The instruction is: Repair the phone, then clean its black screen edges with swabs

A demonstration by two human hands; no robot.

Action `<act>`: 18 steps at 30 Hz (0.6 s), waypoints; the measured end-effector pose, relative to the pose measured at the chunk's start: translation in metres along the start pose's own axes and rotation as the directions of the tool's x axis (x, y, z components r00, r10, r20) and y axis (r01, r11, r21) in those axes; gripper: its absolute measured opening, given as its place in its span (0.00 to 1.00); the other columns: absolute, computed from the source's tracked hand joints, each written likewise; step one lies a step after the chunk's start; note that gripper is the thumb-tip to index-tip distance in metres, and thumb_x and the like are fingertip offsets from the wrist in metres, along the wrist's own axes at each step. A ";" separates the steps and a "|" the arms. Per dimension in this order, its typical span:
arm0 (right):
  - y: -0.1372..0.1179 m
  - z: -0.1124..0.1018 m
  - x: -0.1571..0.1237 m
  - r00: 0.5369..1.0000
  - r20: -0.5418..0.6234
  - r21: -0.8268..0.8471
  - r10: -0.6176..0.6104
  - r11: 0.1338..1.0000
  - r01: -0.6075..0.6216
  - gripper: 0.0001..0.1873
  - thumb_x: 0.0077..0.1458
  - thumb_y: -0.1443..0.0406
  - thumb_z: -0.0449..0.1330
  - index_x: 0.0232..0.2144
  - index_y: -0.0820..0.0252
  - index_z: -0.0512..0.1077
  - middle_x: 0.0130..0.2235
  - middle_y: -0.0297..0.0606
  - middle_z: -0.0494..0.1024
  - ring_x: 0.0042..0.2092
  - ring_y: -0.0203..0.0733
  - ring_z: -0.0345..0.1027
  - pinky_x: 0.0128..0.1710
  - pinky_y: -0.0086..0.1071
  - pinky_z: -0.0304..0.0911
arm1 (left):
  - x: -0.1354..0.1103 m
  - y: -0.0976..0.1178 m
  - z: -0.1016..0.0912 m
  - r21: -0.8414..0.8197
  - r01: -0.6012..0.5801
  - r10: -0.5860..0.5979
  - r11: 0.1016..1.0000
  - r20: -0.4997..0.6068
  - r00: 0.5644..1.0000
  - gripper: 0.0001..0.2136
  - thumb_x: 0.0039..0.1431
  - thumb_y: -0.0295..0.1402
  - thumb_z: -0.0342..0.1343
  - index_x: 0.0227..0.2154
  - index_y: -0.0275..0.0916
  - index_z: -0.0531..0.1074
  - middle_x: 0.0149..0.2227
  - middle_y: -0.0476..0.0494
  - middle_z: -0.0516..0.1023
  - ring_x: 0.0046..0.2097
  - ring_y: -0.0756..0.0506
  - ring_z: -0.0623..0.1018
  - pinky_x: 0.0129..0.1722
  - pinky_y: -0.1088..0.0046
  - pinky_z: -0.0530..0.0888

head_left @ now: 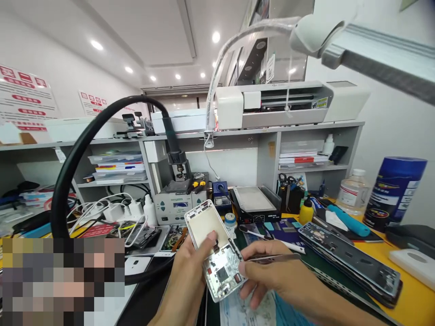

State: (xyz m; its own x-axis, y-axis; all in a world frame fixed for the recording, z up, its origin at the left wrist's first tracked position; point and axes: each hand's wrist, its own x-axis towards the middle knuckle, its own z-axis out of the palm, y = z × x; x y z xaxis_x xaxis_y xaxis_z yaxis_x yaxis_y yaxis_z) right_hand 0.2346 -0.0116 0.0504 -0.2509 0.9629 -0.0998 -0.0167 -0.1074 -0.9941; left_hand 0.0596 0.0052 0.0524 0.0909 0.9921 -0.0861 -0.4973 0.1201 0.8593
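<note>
My left hand [190,265] is closed around an opened smartphone [222,268], holding it tilted above the bench. Its back cover is off, so a pale panel shows in the upper half and silvery shields and small parts in the lower half. The left thumb presses near a dark flex piece at the phone's middle. In my right hand [268,267], thumb and fingers pinch a pair of slim metal tweezers [280,259]. Their tips are hidden behind the fingers at the phone's right edge, so I cannot tell whether they touch a part.
At right lies a dark phone frame [346,258] near a blue spray can [394,192]. A hot-air station [180,206] and a heating plate [254,199] stand behind. A thick black hose [61,181] arches across the left. A lamp arm [380,54] hangs overhead.
</note>
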 end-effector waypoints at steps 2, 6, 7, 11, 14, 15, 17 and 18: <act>0.004 0.002 0.003 1.000 -0.027 -0.009 -0.001 1.000 0.001 0.12 0.54 0.58 0.69 0.33 0.61 0.76 0.24 0.35 0.84 0.26 0.40 0.80 0.25 0.30 0.76 | -0.002 -0.004 -0.001 0.029 0.026 -0.028 0.999 0.069 0.997 0.26 0.50 0.36 0.72 0.51 0.38 0.72 0.38 0.42 0.84 0.35 0.44 0.83 0.34 0.72 0.77; 0.008 0.005 0.002 0.996 -0.089 -0.031 0.009 0.999 -0.012 0.14 0.53 0.56 0.70 0.34 0.59 0.74 0.22 0.30 0.81 0.25 0.38 0.78 0.25 0.29 0.74 | 0.000 -0.017 -0.002 0.094 0.061 -0.061 0.994 -0.002 0.998 0.31 0.40 0.40 0.77 0.48 0.36 0.75 0.33 0.42 0.84 0.33 0.43 0.82 0.35 0.69 0.77; 0.009 0.006 0.001 0.995 -0.095 -0.052 0.007 0.999 -0.012 0.13 0.54 0.56 0.69 0.34 0.59 0.75 0.23 0.30 0.81 0.26 0.38 0.78 0.26 0.29 0.74 | 0.001 -0.020 -0.002 0.103 0.053 -0.050 0.993 -0.039 0.998 0.31 0.38 0.41 0.77 0.46 0.36 0.75 0.32 0.43 0.83 0.32 0.43 0.82 0.34 0.69 0.76; 0.007 0.011 -0.005 0.995 -0.094 -0.215 -0.031 0.977 0.010 0.12 0.60 0.56 0.64 0.37 0.59 0.79 0.27 0.35 0.83 0.30 0.40 0.78 0.32 0.30 0.74 | 0.002 -0.024 0.001 0.149 -0.033 0.054 0.988 -0.142 0.988 0.26 0.36 0.41 0.78 0.38 0.35 0.77 0.28 0.45 0.82 0.28 0.46 0.79 0.29 0.73 0.74; 0.005 0.011 -0.009 0.996 -0.059 -0.288 -0.073 0.956 0.053 0.15 0.63 0.54 0.62 0.43 0.58 0.79 0.31 0.35 0.84 0.34 0.41 0.78 0.35 0.31 0.75 | -0.001 -0.022 0.004 0.176 -0.081 0.109 0.981 -0.159 0.981 0.25 0.36 0.40 0.77 0.38 0.35 0.77 0.28 0.46 0.82 0.28 0.46 0.78 0.28 0.74 0.73; 0.006 0.011 -0.010 0.996 -0.045 -0.294 -0.081 0.954 0.064 0.16 0.63 0.53 0.62 0.44 0.57 0.79 0.31 0.35 0.84 0.34 0.41 0.78 0.35 0.30 0.75 | -0.002 -0.021 0.004 0.175 -0.088 0.116 0.981 -0.156 0.981 0.25 0.37 0.39 0.77 0.39 0.35 0.77 0.28 0.46 0.82 0.28 0.46 0.78 0.28 0.74 0.73; 0.006 0.011 -0.011 0.997 -0.033 -0.292 -0.076 0.954 0.063 0.17 0.63 0.52 0.62 0.46 0.57 0.79 0.31 0.35 0.83 0.34 0.41 0.78 0.34 0.30 0.75 | -0.003 -0.020 0.005 0.161 -0.089 0.112 0.983 -0.141 0.984 0.25 0.38 0.39 0.77 0.40 0.35 0.77 0.28 0.47 0.82 0.28 0.47 0.77 0.28 0.75 0.73; 0.006 0.011 -0.012 0.997 -0.032 -0.289 -0.069 0.956 0.057 0.18 0.63 0.52 0.62 0.45 0.58 0.79 0.31 0.35 0.83 0.34 0.41 0.78 0.34 0.30 0.75 | -0.004 -0.019 0.005 0.151 -0.086 0.106 0.985 -0.131 0.986 0.25 0.39 0.39 0.76 0.41 0.36 0.77 0.28 0.47 0.81 0.28 0.48 0.76 0.28 0.75 0.73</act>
State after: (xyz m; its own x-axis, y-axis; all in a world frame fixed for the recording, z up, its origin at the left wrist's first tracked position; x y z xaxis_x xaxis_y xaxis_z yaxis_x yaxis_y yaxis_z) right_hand 0.2271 -0.0262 0.0462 -0.2184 0.9753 -0.0326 0.2491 0.0234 -0.9682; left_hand 0.0729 -0.0015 0.0385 -0.0760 0.9953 -0.0596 -0.3673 0.0276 0.9297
